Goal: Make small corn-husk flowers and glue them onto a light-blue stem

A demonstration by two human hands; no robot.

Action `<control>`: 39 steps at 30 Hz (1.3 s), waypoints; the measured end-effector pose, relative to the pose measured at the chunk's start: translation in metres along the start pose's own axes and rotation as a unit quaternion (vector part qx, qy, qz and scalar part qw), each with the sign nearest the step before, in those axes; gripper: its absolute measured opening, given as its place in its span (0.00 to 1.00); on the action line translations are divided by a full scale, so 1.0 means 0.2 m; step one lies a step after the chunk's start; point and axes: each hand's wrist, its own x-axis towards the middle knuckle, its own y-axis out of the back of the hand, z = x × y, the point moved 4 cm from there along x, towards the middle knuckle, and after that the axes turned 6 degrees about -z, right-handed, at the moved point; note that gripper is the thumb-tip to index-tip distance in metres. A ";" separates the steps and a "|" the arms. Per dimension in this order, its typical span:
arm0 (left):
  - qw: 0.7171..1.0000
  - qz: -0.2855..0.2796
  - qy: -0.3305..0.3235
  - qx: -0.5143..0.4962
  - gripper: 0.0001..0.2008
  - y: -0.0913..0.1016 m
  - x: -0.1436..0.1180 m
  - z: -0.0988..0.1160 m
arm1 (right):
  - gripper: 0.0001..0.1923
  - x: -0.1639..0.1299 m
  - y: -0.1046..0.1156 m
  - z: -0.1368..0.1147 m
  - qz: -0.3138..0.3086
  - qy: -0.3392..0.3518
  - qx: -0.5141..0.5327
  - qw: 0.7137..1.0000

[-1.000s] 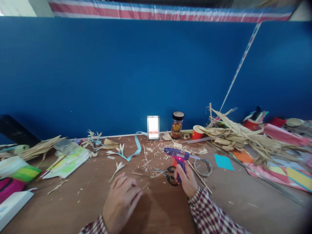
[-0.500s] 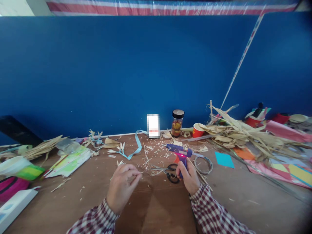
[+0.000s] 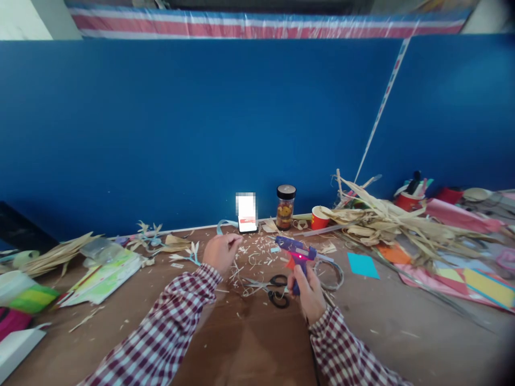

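My right hand (image 3: 309, 292) is wrapped round the handle of a purple glue gun (image 3: 293, 247), whose red light glows and whose nozzle points left. My left hand (image 3: 220, 252) reaches forward over the table, thumb and fingertips pinched together; what they hold, if anything, is too small to make out. Just left of it lies a small light-blue stem with pale husk petals (image 3: 195, 252), partly hidden by the hand. Behind the hand a light-blue ribbon (image 3: 226, 223) shows in part. Black-handled scissors (image 3: 278, 300) lie between my hands, among pale scraps.
A lit phone (image 3: 247, 217) leans on the blue partition (image 3: 181, 128), beside a lidded jar (image 3: 285, 212) and a red paper cup (image 3: 319, 219). Dried husks (image 3: 372, 222) are heaped at right, near a blue paper square (image 3: 363, 266). A wire coil (image 3: 336, 279) lies behind my right hand.
My left hand has moved forward and right, toward the phone, fingers still pinched. The glue gun stays in my right hand, at nearly the same place. The view has shifted slightly.
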 end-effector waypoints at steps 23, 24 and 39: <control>0.752 -0.240 0.086 -0.607 0.16 -0.50 -0.20 0.40 | 0.22 -0.05 -0.07 -0.05 -0.163 -0.093 0.285 0.940; 0.761 -0.232 0.090 -0.599 0.16 -0.50 -0.20 0.39 | 0.22 -0.05 -0.07 -0.04 -0.150 -0.094 0.267 0.947; 0.645 -0.013 0.147 -0.750 0.03 -0.24 -0.23 0.17 | 0.20 -0.01 -0.02 0.03 -0.080 -0.044 0.064 0.994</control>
